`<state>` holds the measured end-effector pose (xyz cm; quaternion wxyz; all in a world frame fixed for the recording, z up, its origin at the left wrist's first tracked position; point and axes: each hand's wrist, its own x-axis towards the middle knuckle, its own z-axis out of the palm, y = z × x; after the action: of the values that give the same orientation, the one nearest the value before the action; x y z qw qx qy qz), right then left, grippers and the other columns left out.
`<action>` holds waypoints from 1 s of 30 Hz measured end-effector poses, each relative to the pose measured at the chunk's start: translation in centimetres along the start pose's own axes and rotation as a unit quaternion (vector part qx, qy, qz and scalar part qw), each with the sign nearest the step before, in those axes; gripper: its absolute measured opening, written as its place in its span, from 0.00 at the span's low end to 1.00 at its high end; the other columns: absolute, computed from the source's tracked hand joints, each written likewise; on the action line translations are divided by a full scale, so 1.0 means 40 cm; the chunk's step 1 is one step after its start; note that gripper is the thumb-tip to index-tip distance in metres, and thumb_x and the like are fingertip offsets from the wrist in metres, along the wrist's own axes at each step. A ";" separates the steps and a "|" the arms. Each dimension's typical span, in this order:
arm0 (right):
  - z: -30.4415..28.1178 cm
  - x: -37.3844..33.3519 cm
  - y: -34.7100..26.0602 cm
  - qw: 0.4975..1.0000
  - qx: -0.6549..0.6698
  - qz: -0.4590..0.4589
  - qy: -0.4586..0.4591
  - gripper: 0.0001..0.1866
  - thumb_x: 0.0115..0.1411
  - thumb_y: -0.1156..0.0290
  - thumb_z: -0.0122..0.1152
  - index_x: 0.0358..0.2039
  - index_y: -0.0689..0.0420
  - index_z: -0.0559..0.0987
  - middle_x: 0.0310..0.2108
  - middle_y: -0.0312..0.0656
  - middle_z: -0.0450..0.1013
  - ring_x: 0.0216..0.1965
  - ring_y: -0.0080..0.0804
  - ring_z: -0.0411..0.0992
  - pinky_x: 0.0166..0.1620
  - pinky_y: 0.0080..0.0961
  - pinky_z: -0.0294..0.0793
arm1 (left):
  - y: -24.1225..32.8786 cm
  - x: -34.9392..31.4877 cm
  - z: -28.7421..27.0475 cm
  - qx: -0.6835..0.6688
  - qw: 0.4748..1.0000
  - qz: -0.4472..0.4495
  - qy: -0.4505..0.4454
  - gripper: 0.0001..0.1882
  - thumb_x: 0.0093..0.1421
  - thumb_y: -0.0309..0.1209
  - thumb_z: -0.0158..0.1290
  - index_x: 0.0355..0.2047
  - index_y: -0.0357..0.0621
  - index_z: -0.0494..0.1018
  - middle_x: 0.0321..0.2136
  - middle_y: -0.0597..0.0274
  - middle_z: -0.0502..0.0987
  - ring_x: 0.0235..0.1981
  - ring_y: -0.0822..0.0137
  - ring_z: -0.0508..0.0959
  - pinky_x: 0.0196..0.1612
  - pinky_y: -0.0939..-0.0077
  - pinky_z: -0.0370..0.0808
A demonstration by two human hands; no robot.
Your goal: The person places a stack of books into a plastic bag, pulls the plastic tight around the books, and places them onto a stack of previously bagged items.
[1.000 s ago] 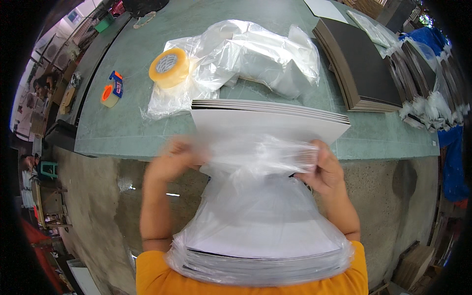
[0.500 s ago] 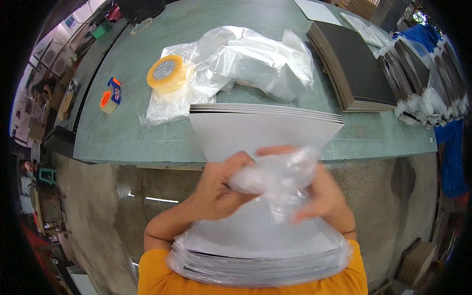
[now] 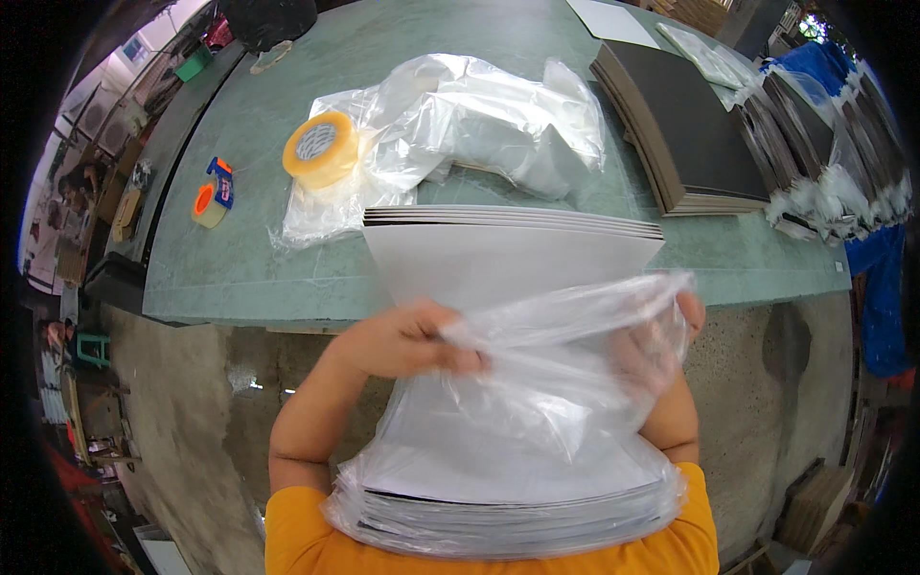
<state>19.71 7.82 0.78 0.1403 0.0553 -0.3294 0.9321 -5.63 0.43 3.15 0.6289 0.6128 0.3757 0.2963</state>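
Observation:
A stack of white boards (image 3: 517, 254) leans from my lap to the table's near edge. Its lower end sits inside a clear plastic bag (image 3: 537, 522), close against my body. More clear film (image 3: 565, 331), loose and crumpled, stretches across the middle of the stack between my hands. My left hand (image 3: 407, 340) is closed on the film's left side. On the right, my right hand (image 3: 661, 335) shows blurred through the film, its palm and fingers partly covered, so its grip is unclear.
On the green table (image 3: 230, 278) lie a large tape roll (image 3: 323, 150), a tape dispenser (image 3: 213, 195) and clear plastic bags (image 3: 450, 105). Dark boards (image 3: 685, 125) are stacked at right, beside plastic-wrapped bundles (image 3: 824, 153). A green stool (image 3: 93, 348) stands far left.
The bunched film has been spread wider across the stack. My right hand has moved right and outward, and my left hand slightly left. The stack has hardly moved.

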 end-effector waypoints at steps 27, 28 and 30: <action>0.049 -0.019 -0.046 0.188 -0.885 -0.163 0.394 0.32 0.32 0.89 0.44 0.43 0.56 0.70 0.31 0.46 0.67 0.34 0.40 0.68 0.37 0.25 0.67 | 0.009 -0.078 -0.072 0.516 0.713 0.047 0.472 0.36 0.37 0.11 0.48 0.49 0.53 0.64 0.42 0.57 0.63 0.30 0.65 0.68 0.30 0.78 0.67; 0.044 -0.031 -0.046 0.180 -0.892 -0.155 0.384 0.31 0.33 0.87 0.47 0.43 0.56 0.71 0.32 0.46 0.67 0.34 0.40 0.68 0.37 0.27 0.68 | 0.006 -0.078 -0.064 0.556 0.706 0.042 0.437 0.38 0.35 0.10 0.47 0.50 0.54 0.63 0.44 0.57 0.60 0.32 0.64 0.67 0.30 0.78 0.66; 0.032 -0.071 -0.041 0.167 -0.905 -0.140 0.365 0.29 0.34 0.82 0.51 0.44 0.57 0.71 0.34 0.47 0.68 0.35 0.40 0.68 0.37 0.31 0.68 | 0.010 -0.081 -0.037 0.597 0.684 0.058 0.415 0.38 0.31 0.10 0.47 0.48 0.50 0.66 0.43 0.57 0.63 0.33 0.60 0.67 0.32 0.77 0.66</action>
<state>22.92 7.58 2.19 0.3242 -0.4120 -0.8396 -0.1420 -8.60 -1.42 3.96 -0.1083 0.6937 0.6592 0.2694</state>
